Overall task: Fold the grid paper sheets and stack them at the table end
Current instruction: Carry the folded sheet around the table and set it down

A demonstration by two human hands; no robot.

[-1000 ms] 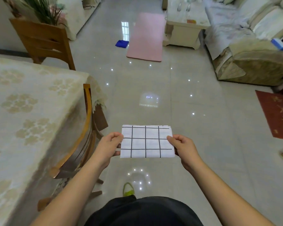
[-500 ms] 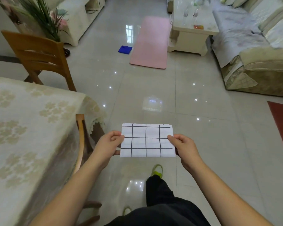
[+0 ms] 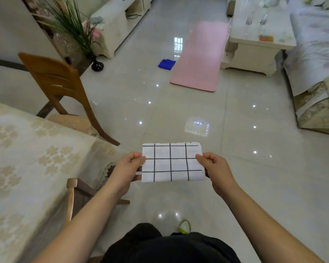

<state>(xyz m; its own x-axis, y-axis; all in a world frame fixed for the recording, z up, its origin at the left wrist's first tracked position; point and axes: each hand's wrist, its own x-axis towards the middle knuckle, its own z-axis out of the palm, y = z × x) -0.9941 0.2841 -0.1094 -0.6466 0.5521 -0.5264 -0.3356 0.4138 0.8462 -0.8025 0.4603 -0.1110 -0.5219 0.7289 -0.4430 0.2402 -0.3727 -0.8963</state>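
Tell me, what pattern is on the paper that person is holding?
A black grid on white; the grid paper shows clearly in the head view.

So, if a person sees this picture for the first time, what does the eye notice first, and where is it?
First comes the white grid paper, held over the shiny floor at centre, the left hand and the right hand pinching its side edges. Next is the pink mat on the floor further ahead, with a small blue cloth just left of it. At the left edge lies the table in its pale flowered cloth.
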